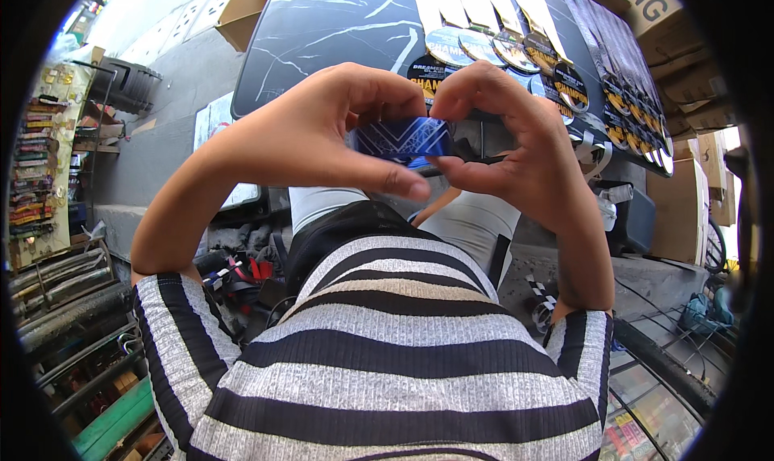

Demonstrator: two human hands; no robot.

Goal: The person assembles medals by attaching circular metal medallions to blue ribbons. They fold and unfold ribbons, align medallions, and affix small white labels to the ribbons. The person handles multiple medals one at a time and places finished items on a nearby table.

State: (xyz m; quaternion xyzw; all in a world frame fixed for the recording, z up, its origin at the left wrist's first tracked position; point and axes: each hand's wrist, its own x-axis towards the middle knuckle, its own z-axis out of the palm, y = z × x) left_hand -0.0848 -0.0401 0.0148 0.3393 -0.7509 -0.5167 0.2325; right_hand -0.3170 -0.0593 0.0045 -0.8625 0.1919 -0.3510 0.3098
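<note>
A short piece of blue patterned ribbon (pixel 401 138) is held flat between both hands at chest height. My left hand (pixel 322 134) pinches its left end, thumb below and fingers curled over the top. My right hand (pixel 504 143) grips its right end the same way. Both hands hover over the near edge of a black marble-look table (pixel 322 26). On the table beyond the hands lie several round medals (pixel 476 46) with white and dark ribbons, fanned out in a row.
Cardboard boxes (pixel 685 82) stack up at the right, one more (pixel 242 10) at the far left. A rack of small packaged goods (pixel 36 163) stands at the left. A wire shelf (pixel 661 380) is at lower right. Dark straps and clutter (pixel 242 267) lie under the table.
</note>
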